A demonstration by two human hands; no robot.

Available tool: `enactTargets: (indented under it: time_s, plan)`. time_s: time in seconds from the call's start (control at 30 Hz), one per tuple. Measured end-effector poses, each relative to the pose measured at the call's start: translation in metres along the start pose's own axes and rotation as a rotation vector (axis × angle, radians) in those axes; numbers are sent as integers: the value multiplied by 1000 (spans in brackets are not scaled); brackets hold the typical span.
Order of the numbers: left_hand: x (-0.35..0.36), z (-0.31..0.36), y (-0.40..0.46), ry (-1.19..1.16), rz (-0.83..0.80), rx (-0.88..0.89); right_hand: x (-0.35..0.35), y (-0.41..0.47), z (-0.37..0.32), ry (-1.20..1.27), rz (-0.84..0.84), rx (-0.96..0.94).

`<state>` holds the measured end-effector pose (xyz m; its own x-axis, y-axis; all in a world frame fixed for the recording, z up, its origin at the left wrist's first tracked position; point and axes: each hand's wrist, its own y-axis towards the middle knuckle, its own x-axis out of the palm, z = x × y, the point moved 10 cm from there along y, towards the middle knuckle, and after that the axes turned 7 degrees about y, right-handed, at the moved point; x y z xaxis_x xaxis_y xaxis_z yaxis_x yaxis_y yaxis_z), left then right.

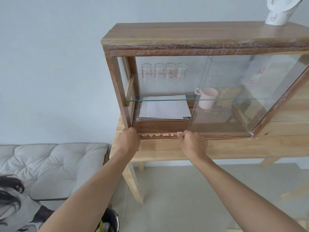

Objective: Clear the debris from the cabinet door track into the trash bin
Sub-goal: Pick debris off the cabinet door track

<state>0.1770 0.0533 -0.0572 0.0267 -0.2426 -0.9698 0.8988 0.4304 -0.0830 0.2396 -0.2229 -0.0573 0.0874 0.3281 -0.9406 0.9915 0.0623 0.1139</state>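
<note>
Several small, pale, crumpled scraps of debris (157, 135) lie in a row along the bottom door track (158, 137) of the wooden cabinet (192, 33), which stands on a light wooden table (234, 148).

At the left end of the row, the left hand (129, 139) rests on the lower left corner of the cabinet frame. Its fingers curl over the edge as if to brace, and no scrap shows in it; whether it grips the frame firmly I cannot tell.

Between the hands the scraps sit apart from one another in the groove, each a little tuft. They look light and soft, like wadded paper or fibre, so a fingertip pinch should lift them with no force. They may also crush, shed bits or get pushed deeper into the channel if pressed down. Pinching each tuft from above, or sweeping the row along the groove to one end, seems the safest way to take hold.

At the right end, the right hand (192, 143) has its fingertips (181, 135) closed on the last scrap, just where the sliding glass door (234, 97) begins. That glass edge is stiff and breakable, and any scraps under it are hidden.

Low down, between the forearms, the dark rim of the trash bin (111, 220) shows on the floor, well apart from the track. Light scraps could drift on the way down, so a closed fist would serve for carrying.
</note>
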Motion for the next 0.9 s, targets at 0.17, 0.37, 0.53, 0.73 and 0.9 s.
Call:
enactTargets:
  time_s: [0.17, 0.37, 0.53, 0.73, 0.9]
  plan:
    - [3, -4, 2, -138, -12, -25, 3, 3, 3, 46, 15, 57]
    - [7, -4, 1, -188, -15, 7, 5, 5, -5, 80, 18, 47]
    - [8, 11, 4, -119, -12, 47, 6, 4, -20, 53, 16, 10]
    - [8, 22, 12, -62, -38, 39, 6, 7, -26, 37, -5, 28]
    - [9, 20, 22, -71, -53, 12, 6, 13, -27, 70, -42, 58]
